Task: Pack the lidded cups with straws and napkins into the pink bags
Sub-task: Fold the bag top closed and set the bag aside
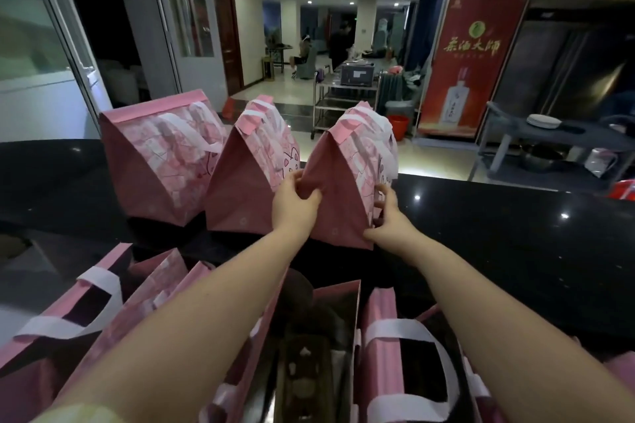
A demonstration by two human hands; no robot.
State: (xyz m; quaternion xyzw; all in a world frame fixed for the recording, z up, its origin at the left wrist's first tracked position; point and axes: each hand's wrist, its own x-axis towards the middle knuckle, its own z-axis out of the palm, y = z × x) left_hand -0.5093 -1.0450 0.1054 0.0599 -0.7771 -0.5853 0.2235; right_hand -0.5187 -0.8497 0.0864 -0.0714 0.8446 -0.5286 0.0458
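Gripping the rightmost pink bag (338, 189) from both sides, we have it standing on the glossy black counter (515, 233), which looks like polished stone with ceiling lights reflected in it. Our left hand (297, 203) pinches the plain matte side panel, thumb pressed on the paper and fingers wrapped round its left edge. Our right hand (388, 213) has its fingers curled round the bag's right edge, where the plain side meets the printed face. The bag is paper, folded shut at the top into a wedge, with flat white handles (385, 127) poking out past the fold.

Two more of the same kind sit in a row to its left on that counter. The middle bag (240, 189) is just beside it and the far-left bag (151, 161) is just beyond that one. Both are closed into the same tent shape, with pale cartoon print on the broad faces and darker plain pink on the sides.

Closer to us, below the counter edge, a bunch of open bags (388, 336) stand upright with white handle loops draped over their rims. Honestly, what's inside is too dark to tell.

Way in the back there's a tall red banner (470, 65) and a steel trolley (343, 93).
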